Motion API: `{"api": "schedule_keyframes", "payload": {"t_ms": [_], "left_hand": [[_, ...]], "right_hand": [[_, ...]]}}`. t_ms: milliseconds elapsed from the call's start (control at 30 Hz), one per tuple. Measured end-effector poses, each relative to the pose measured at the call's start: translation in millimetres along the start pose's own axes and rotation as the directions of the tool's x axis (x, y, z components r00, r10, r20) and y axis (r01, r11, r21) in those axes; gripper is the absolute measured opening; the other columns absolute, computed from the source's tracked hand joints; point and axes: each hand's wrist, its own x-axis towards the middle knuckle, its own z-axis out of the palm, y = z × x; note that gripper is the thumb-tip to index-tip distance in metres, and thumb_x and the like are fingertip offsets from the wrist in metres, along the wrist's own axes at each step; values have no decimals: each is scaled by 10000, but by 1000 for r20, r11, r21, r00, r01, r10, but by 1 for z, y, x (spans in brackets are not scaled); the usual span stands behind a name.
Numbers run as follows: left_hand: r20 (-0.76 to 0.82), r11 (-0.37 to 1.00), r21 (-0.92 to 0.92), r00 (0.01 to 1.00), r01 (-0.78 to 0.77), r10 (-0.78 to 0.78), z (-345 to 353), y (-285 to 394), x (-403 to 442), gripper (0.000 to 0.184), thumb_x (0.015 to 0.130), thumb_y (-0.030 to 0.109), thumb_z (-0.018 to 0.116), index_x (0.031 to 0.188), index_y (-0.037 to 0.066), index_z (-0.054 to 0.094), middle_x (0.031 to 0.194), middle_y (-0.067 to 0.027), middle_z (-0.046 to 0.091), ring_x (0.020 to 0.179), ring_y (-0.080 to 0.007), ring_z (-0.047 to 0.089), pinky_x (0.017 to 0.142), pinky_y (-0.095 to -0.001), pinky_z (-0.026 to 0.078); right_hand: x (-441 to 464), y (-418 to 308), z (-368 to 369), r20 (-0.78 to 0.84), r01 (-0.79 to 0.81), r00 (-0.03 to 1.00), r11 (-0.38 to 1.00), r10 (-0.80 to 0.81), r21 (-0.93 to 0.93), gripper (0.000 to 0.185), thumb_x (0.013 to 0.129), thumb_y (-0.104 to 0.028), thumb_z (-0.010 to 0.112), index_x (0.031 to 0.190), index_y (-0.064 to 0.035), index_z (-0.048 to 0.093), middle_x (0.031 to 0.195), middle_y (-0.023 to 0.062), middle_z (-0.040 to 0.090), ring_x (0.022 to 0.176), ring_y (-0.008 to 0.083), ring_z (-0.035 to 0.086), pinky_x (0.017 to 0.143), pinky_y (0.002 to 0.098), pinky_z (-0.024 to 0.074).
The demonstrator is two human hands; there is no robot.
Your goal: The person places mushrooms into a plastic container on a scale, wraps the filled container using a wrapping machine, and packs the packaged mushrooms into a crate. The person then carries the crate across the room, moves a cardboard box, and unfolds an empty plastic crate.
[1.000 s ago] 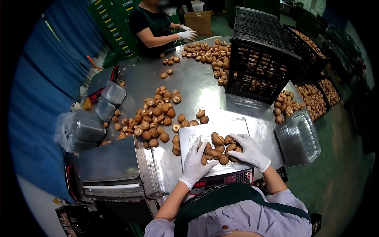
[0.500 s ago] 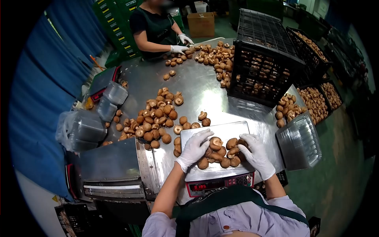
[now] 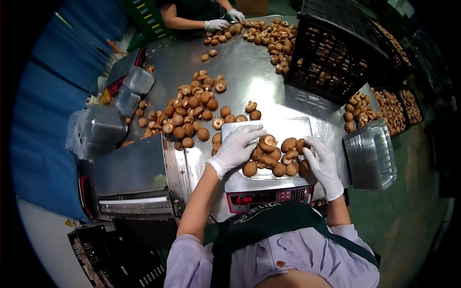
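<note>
On the scale's metal platform (image 3: 238, 183), several brown shiitake mushrooms (image 3: 267, 161) sit clustered in a clear plastic tray (image 3: 272, 174). My left hand (image 3: 238, 148), in a white glove, rests along the cluster's left side, fingers stretched out beside an upturned mushroom (image 3: 268, 142). At the right side, my gloved right hand (image 3: 323, 165) has its thumb and fingertips closed around a mushroom (image 3: 301, 146). One more mushroom (image 3: 304, 168) lies under that hand, partly covered. The scale's red display (image 3: 244, 199) appears to read 0.180.
A large pile of mushrooms (image 3: 189, 108) lies left of the scale. Stacked clear trays stand right (image 3: 370, 156) and left (image 3: 103, 132). A black crate (image 3: 331, 53) of mushrooms is at the back right. Across the table a co-worker's gloved hands (image 3: 217, 25) handle mushrooms.
The view has tilted down, so the far side sits higher. My right hand has shifted slightly outward with a mushroom at its fingertips. The display went from about 0.195 to 0.180.
</note>
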Motion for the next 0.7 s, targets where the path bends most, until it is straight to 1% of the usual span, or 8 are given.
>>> {"api": "schedule_keyframes", "payload": {"t_ms": [133,167,333,433,533,600,667,700], "left_hand": [[120,998,-37,991,-48,52,4,7,6,383,793,1,538,1154,113,601,1205,-123,555,1111,-300,518,957,-338,410],[83,993,-29,989,-118,121,11,2,8,357,790,-17,531,1114,102,621,1161,-122,581,1079,-299,537,926,-339,429],[74,987,-65,986,-145,150,25,-9,11,284,788,15,560,1054,74,642,1048,-115,632,967,-301,587,856,-355,462],[-70,995,-92,997,-43,37,19,-8,9,283,814,107,572,1092,90,621,1039,-102,640,939,-295,593,863,-383,453],[-209,871,-463,934,166,-289,9,-7,-4,311,872,79,515,1173,26,575,1120,-108,614,996,-188,587,884,-293,449],[-185,735,-631,873,247,-452,-9,-8,-13,316,890,85,505,1195,35,567,1121,-76,597,1030,-149,548,898,-262,435],[-324,759,-626,826,177,-460,-16,-20,-23,297,896,66,506,1184,42,574,1098,-89,610,986,-142,567,872,-250,450],[-296,723,-659,811,209,-504,-21,-28,-27,292,901,77,513,1183,37,575,1114,-90,604,1005,-150,559,874,-251,447]], "right_hand": [[-3,3,2,14,-6,1000,1000,6,6,259,807,-140,661,1035,-22,622,1046,139,616,996,277,560,865,347,457],[-4,3,3,0,11,1000,1000,-11,-17,250,804,-130,662,1025,-20,626,1041,140,617,994,276,562,863,347,457],[-6,-1,7,16,1,1000,1000,-1,-8,247,795,-117,662,1017,-14,628,1033,136,625,994,277,563,872,346,452],[-5,-6,7,10,17,1000,1000,-17,-16,248,792,-115,662,1016,-12,628,1036,132,628,997,278,563,879,347,448],[-6,-5,6,0,16,1000,1000,-16,-17,249,793,-118,660,1016,-12,628,1047,129,629,999,277,563,883,349,446],[-6,-2,5,1,13,1000,999,-13,-40,249,793,-121,659,1015,-13,628,1048,131,624,1001,277,559,884,349,444],[-5,0,5,-1,-13,1000,999,13,-31,246,796,-122,656,1014,-14,628,1045,133,622,1001,278,556,884,350,443],[-6,1,5,0,-39,999,999,39,-22,242,798,-123,653,1013,-14,628,1043,134,619,1002,279,553,884,350,442]]}}
